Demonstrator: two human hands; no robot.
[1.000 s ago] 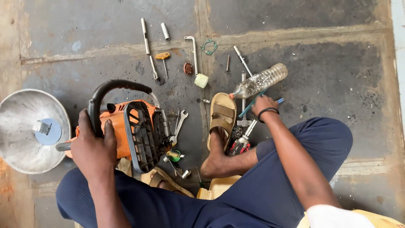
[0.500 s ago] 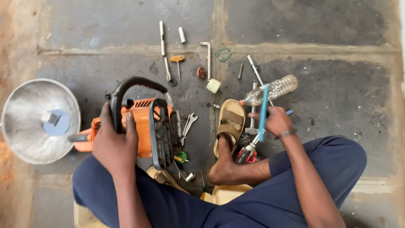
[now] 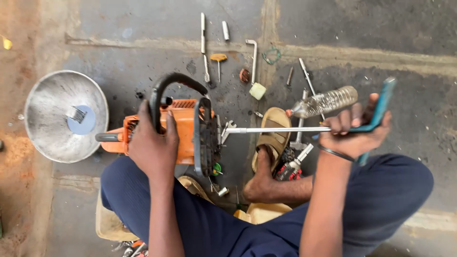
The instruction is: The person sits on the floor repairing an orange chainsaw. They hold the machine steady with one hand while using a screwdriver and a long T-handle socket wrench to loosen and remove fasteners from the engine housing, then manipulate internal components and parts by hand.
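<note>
My left hand (image 3: 151, 145) presses on top of an orange chainsaw body (image 3: 183, 131) with a black handle loop, which rests on my left thigh. My right hand (image 3: 354, 133) grips the blue handle of a long T-handle wrench (image 3: 285, 129). Its steel shaft runs level to the left, and its tip sits at the chainsaw's black side cover (image 3: 203, 138). My foot in a tan sandal (image 3: 273, 135) lies under the shaft.
A shiny metal bowl (image 3: 52, 119) sits at the left. On the concrete floor lie a plastic bottle (image 3: 326, 101), several steel wrenches and bars (image 3: 203, 43), an orange-handled screwdriver (image 3: 219, 59) and small parts.
My right hand picked the blue-handled wrench up from the floor beside my foot, raised it and swung its shaft over to the chainsaw. My left hand stayed on the chainsaw.
</note>
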